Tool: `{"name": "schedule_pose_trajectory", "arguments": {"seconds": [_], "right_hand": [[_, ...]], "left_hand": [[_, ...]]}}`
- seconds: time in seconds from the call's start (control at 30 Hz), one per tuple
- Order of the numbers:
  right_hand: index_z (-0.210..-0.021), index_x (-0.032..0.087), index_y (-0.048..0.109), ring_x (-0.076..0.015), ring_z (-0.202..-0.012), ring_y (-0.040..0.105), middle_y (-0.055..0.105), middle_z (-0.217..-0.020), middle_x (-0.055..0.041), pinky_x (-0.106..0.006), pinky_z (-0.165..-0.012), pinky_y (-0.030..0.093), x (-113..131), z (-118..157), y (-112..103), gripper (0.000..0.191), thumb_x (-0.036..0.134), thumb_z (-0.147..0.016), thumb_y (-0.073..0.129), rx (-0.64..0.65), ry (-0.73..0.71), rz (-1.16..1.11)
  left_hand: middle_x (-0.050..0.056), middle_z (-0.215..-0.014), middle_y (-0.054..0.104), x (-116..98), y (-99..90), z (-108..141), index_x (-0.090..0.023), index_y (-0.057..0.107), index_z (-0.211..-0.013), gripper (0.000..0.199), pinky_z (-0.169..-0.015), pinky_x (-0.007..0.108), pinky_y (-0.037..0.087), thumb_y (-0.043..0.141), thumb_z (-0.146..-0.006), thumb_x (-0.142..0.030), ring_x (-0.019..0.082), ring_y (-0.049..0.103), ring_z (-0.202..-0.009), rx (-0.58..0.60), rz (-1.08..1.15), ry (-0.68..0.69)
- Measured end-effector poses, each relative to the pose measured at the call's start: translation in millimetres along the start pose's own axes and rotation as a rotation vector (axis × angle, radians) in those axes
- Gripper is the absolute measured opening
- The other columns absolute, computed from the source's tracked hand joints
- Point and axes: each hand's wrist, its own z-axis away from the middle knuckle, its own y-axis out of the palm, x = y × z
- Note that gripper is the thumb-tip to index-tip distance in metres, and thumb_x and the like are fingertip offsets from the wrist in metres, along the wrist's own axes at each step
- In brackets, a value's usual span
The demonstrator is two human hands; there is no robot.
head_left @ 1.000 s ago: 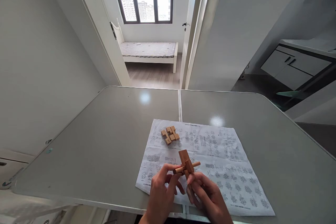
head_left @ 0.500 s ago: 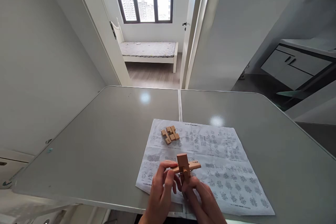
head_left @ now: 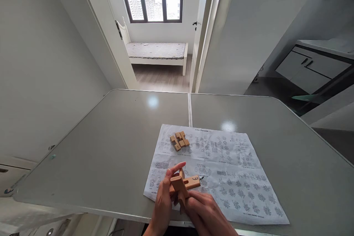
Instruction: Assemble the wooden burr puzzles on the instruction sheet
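Note:
Several wooden puzzle pieces (head_left: 192,182) are fitted crosswise between my two hands, just above a printed sheet (head_left: 243,195). One bar points right with a dark mark near its end, and another crosses it, tilted toward me. My left hand (head_left: 163,201) closes on the pieces from the left, its index finger stretched out along the far side. From below right, my right hand (head_left: 203,206) grips the lower end of the crossing bar. Fingers hide part of the joint. Farther up the sheet lies a small group of loose notched wooden pieces (head_left: 177,147).
The sheet lies on a grey table (head_left: 110,155) with a pale seam (head_left: 190,110) down its middle. Past the table's far edge, a doorway shows a bed (head_left: 156,50) under a window. A white cabinet (head_left: 312,68) stands at the right.
The held pieces have moved left and toward me and turned, so the marked bar shows more. My left index finger has lifted and straightened. The loose pieces lie as before.

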Motion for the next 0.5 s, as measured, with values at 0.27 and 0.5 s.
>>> {"name": "schedule_pose_trajectory", "arguments": {"seconds": [0.27, 0.5], "right_hand": [[-0.09, 0.025, 0.058, -0.0168, -0.082, 0.065, 0.066, -0.087, -0.0023, -0.026, -0.079, 0.047, 5.3, -2.7, -5.4, 0.026, 0.027, -0.109, 0.04, 0.079, 0.015, -0.024], [-0.084, 0.024, 0.057, -0.0165, -0.074, 0.062, 0.064, -0.082, -0.0023, -0.026, -0.071, 0.047, 1.2, -1.5, -1.5, 0.029, 0.026, -0.108, 0.04, 0.023, -0.027, -0.001]], "left_hand": [[0.002, -0.069, 0.064, -5.0, 2.2, 0.0, -0.017, 0.068, -0.124, 0.072, -0.05, 0.021, 0.041, 0.036, -0.096, -0.075, 0.017, 0.059, -0.061, 0.02, -0.073, -0.008], [0.001, -0.069, 0.061, -6.8, 4.3, 0.3, -0.019, 0.07, -0.107, 0.054, -0.056, 0.027, 0.048, 0.043, -0.097, -0.065, 0.019, 0.058, -0.061, -0.041, -0.157, 0.072]]}}
